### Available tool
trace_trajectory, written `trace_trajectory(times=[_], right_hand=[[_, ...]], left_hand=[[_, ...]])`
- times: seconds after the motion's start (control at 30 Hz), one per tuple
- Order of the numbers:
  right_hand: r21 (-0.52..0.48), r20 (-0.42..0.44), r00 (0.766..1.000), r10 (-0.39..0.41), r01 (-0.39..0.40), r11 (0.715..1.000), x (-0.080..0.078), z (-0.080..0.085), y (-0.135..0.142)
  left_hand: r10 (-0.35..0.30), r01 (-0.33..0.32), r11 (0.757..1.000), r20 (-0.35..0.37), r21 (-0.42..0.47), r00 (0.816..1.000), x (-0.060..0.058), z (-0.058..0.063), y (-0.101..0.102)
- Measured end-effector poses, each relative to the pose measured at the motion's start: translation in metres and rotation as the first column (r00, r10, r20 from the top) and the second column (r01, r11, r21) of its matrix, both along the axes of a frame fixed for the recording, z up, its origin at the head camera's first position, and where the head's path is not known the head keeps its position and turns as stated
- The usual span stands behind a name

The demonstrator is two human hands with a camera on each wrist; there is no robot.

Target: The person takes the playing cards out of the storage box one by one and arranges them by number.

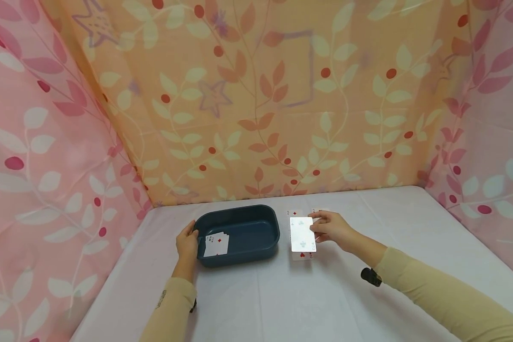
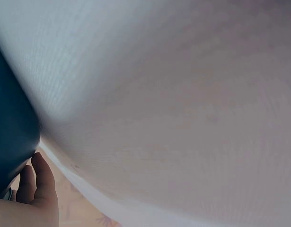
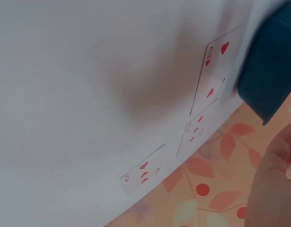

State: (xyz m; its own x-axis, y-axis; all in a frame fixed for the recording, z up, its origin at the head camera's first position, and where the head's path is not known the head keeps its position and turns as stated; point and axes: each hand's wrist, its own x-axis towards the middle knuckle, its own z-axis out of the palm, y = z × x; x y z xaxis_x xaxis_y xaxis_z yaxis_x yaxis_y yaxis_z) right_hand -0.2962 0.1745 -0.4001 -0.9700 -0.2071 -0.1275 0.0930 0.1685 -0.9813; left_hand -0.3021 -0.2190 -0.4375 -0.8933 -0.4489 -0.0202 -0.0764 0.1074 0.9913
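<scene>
My left hand (image 1: pixel 187 242) grips the left end of a dark blue rectangular tub (image 1: pixel 243 257). In the left wrist view its bent fingers (image 2: pixel 43 177) touch the tub's outer wall. Between thumb and fingers, my right hand (image 1: pixel 331 229) pinches a playing card (image 1: pixel 302 234), a two that looks like clubs, washed out by glare. This card is held to the right of the tub, partly hiding a two of hearts (image 1: pixel 302 256) on the table. Inside the tub, at its left end, lies a small overlapping bunch of cards (image 1: pixel 215 246).
Two more red-suit cards, one (image 1: pixel 294 213) and another (image 3: pixel 143 171), lie face up farther back on the white-covered table (image 1: pixel 256 304). Floral fabric (image 1: pixel 256 95) rises behind the table and along both sides.
</scene>
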Motion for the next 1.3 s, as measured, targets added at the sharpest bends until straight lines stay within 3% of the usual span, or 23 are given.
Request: trace_trajectory(times=[0.47, 1.3], right_hand=[[-0.026, 0.004, 1.0, -0.028, 0.028, 0.999, 0.006, -0.008, 0.014], [0.162, 0.02, 0.997, -0.07, 0.065, 0.985, 0.012, -0.027, 0.046]], left_hand=[[0.005, -0.005, 1.0, 0.008, -0.005, 1.0, -0.002, -0.001, -0.002], [-0.015, 0.015, 1.0, 0.009, 0.012, 1.0, 0.0, 0.0, -0.001]])
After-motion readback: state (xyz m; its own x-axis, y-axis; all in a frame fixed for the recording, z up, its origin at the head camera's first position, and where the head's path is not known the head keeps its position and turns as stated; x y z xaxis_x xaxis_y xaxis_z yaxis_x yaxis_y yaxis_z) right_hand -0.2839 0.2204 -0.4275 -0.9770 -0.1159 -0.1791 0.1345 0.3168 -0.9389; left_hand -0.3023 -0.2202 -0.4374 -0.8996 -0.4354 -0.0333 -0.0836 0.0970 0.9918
